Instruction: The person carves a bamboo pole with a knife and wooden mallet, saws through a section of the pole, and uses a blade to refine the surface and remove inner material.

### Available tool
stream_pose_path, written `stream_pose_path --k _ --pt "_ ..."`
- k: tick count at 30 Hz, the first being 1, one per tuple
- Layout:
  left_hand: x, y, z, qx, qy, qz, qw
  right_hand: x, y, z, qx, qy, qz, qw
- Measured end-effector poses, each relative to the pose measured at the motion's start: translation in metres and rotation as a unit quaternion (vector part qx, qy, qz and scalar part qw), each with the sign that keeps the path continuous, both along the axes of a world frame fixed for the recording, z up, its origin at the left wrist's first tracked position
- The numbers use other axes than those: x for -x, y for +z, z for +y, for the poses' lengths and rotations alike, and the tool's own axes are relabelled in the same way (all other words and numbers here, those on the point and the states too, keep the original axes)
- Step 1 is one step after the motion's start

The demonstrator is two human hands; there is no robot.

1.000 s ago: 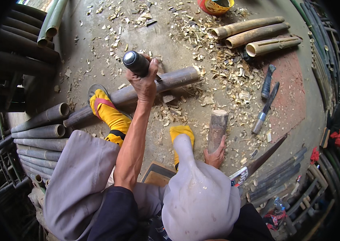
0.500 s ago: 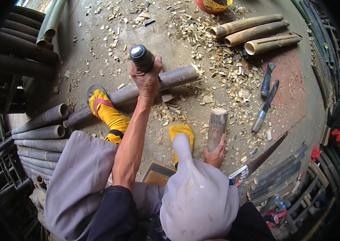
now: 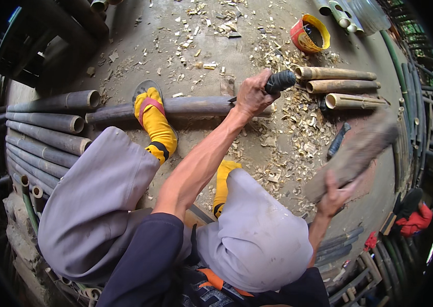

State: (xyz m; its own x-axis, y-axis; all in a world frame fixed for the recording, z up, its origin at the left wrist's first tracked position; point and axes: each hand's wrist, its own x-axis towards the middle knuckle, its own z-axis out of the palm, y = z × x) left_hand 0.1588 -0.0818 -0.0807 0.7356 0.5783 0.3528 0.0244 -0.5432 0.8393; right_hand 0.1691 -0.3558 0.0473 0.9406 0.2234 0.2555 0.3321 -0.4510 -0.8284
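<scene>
Left hand (image 3: 254, 94) grips the black handle (image 3: 281, 82) of a tool at the right part of the bamboo pole (image 3: 196, 105); the handle points right. Right hand (image 3: 336, 194) grips the near end of the motion-blurred wooden log (image 3: 354, 151), right of the pole, its long axis slanting near-left to far-right. Pole axis: left to right. Dark tubes (image 3: 52, 101) border its left end; chip-strewn floor (image 3: 145, 51) extends beyond it.

Dark navy short sleeves (image 3: 147, 256); dark shirt front with orange patches (image 3: 212, 279); loose, pale lilac-grey trousers (image 3: 91, 210); yellow socks (image 3: 158, 128), black-banded; dark-soled sandal (image 3: 145, 85) with a red strap (image 3: 151, 106).
</scene>
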Motion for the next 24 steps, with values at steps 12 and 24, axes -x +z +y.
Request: stream_pose_path --k 12,24 --pt "-0.002 -0.021 0.0 -0.002 -0.008 0.032 0.999 -0.035 0.075 0.081 0.035 0.216 0.171 0.961" --pt "-0.003 -0.018 -0.003 0.027 -0.037 0.03 0.998 -0.02 0.0 0.08 0.132 0.246 0.129 0.951"
